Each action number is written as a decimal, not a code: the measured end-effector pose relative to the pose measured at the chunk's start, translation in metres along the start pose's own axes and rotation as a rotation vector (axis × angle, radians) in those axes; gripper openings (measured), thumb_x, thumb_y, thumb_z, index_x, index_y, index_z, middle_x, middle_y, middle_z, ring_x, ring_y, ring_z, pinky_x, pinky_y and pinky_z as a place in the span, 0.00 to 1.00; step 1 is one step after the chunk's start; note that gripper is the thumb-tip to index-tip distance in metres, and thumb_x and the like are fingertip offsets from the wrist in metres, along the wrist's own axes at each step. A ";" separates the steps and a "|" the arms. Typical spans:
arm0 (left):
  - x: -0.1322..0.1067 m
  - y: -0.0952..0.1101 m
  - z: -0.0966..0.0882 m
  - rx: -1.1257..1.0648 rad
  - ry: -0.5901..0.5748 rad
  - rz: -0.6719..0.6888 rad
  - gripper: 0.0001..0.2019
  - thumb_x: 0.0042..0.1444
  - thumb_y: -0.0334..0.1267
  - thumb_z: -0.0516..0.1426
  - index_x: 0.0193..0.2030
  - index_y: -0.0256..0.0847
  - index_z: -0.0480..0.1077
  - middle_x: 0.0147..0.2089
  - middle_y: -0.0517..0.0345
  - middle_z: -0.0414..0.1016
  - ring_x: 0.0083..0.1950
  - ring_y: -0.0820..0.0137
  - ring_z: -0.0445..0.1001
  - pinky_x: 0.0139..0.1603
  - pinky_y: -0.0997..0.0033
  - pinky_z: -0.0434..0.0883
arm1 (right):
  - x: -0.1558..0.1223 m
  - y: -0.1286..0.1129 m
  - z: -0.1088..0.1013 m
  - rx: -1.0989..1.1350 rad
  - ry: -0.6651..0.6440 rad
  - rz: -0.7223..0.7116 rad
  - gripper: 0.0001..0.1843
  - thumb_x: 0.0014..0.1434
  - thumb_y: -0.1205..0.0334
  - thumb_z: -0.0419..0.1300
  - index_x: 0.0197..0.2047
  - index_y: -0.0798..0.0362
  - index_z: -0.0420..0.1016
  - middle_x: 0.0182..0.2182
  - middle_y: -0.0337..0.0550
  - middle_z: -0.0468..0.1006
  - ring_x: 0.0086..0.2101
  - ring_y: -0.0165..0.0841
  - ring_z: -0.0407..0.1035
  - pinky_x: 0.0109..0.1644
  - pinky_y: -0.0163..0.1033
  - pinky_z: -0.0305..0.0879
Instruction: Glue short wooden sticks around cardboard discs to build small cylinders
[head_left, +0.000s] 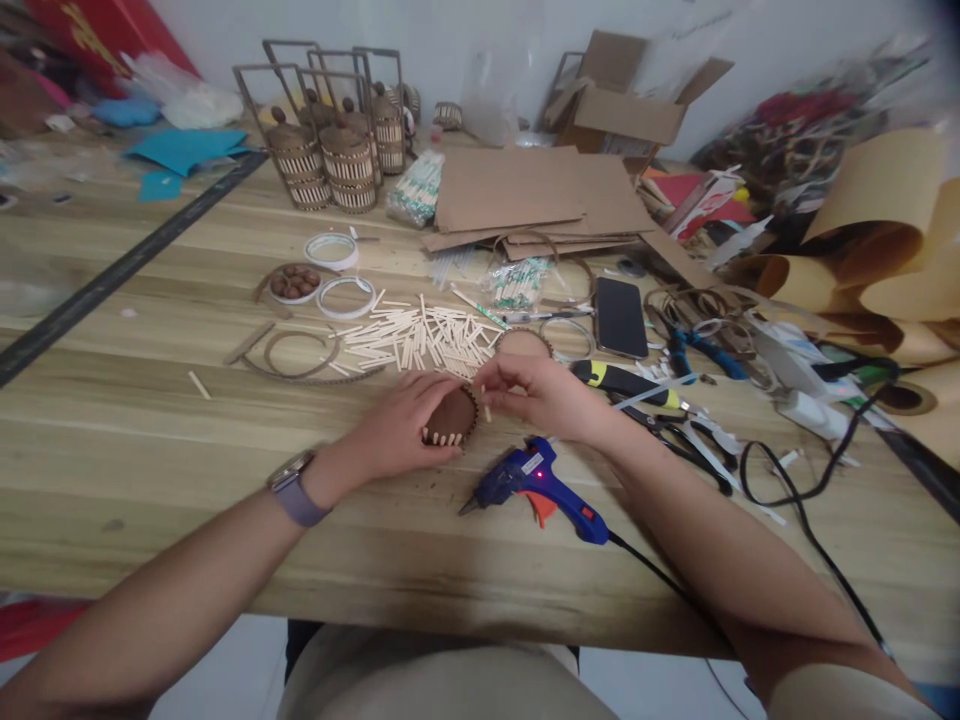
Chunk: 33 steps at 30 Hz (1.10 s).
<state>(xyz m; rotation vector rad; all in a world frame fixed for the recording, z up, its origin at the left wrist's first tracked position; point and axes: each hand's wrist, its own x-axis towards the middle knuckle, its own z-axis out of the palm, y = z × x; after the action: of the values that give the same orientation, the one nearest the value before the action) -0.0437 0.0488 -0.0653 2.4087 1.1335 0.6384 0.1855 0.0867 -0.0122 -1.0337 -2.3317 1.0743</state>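
Observation:
My left hand curls around the left side of a round brown cardboard disc with a ridged rim, thumb at its near edge and fingers along the far edge. Several short wooden sticks stand along the disc's near edge. At its right, my right hand pinches one short wooden stick between thumb and fingertips. A blue glue gun with an orange trigger lies just below the right hand, its nozzle pointing left. Beyond the hands spreads a pile of loose sticks.
A second round piece, a phone, a yellow-black knife and scissors lie to the right. Tape rolls and a dish of brown beads sit left. Lantern-like models and cardboard sheets are behind. The gun's cord runs right.

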 end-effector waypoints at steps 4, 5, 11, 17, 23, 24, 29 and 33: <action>0.000 -0.001 0.001 -0.011 0.005 0.011 0.35 0.50 0.45 0.65 0.64 0.41 0.61 0.64 0.41 0.67 0.66 0.49 0.65 0.66 0.42 0.63 | -0.005 -0.012 0.007 0.065 -0.111 0.002 0.01 0.58 0.65 0.61 0.35 0.52 0.73 0.29 0.36 0.77 0.31 0.30 0.70 0.37 0.34 0.65; 0.000 -0.002 0.002 -0.011 0.009 0.017 0.35 0.51 0.45 0.65 0.64 0.40 0.60 0.64 0.41 0.67 0.66 0.49 0.65 0.66 0.42 0.63 | -0.006 -0.013 0.009 0.054 -0.115 -0.006 0.01 0.57 0.67 0.61 0.34 0.52 0.73 0.29 0.36 0.77 0.31 0.29 0.70 0.37 0.33 0.64; 0.001 -0.001 0.002 -0.008 0.028 0.039 0.33 0.53 0.47 0.64 0.63 0.38 0.61 0.63 0.40 0.69 0.65 0.50 0.66 0.65 0.43 0.64 | -0.008 -0.014 0.017 0.010 -0.130 -0.044 0.03 0.57 0.70 0.61 0.34 0.52 0.74 0.29 0.36 0.79 0.31 0.29 0.71 0.36 0.32 0.62; 0.001 -0.001 0.002 -0.008 0.037 0.045 0.32 0.52 0.46 0.64 0.62 0.40 0.61 0.63 0.42 0.69 0.64 0.51 0.66 0.65 0.44 0.64 | -0.009 -0.012 0.021 -0.050 -0.106 -0.091 0.05 0.58 0.70 0.61 0.36 0.51 0.74 0.31 0.37 0.80 0.31 0.30 0.71 0.36 0.32 0.62; 0.001 -0.002 0.003 -0.020 0.029 0.040 0.33 0.52 0.46 0.64 0.63 0.41 0.61 0.64 0.42 0.68 0.65 0.51 0.66 0.65 0.43 0.64 | -0.010 -0.010 0.026 -0.135 -0.116 -0.130 0.06 0.59 0.73 0.61 0.37 0.52 0.73 0.32 0.38 0.79 0.31 0.30 0.71 0.36 0.32 0.61; 0.001 -0.002 0.002 -0.022 0.027 0.036 0.33 0.52 0.46 0.64 0.63 0.41 0.61 0.64 0.42 0.68 0.65 0.51 0.66 0.65 0.43 0.64 | -0.010 -0.010 0.027 -0.154 -0.118 -0.131 0.06 0.59 0.72 0.61 0.38 0.52 0.73 0.32 0.38 0.79 0.32 0.30 0.71 0.36 0.32 0.61; 0.001 -0.001 0.002 -0.024 0.033 0.041 0.33 0.51 0.45 0.65 0.62 0.40 0.61 0.63 0.41 0.68 0.65 0.51 0.66 0.66 0.44 0.63 | -0.013 -0.013 0.027 -0.265 -0.136 -0.158 0.05 0.62 0.71 0.59 0.39 0.52 0.71 0.33 0.41 0.77 0.34 0.33 0.71 0.37 0.34 0.61; 0.001 -0.001 0.002 -0.031 0.028 0.038 0.33 0.51 0.45 0.66 0.62 0.41 0.61 0.63 0.42 0.69 0.65 0.51 0.66 0.66 0.44 0.64 | -0.014 -0.014 0.030 -0.368 -0.123 -0.194 0.04 0.62 0.71 0.59 0.39 0.53 0.70 0.33 0.43 0.76 0.34 0.33 0.69 0.37 0.34 0.61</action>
<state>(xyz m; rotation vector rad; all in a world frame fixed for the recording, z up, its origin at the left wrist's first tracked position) -0.0422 0.0501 -0.0669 2.4078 1.0829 0.6990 0.1708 0.0555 -0.0211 -0.8550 -2.7324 0.6665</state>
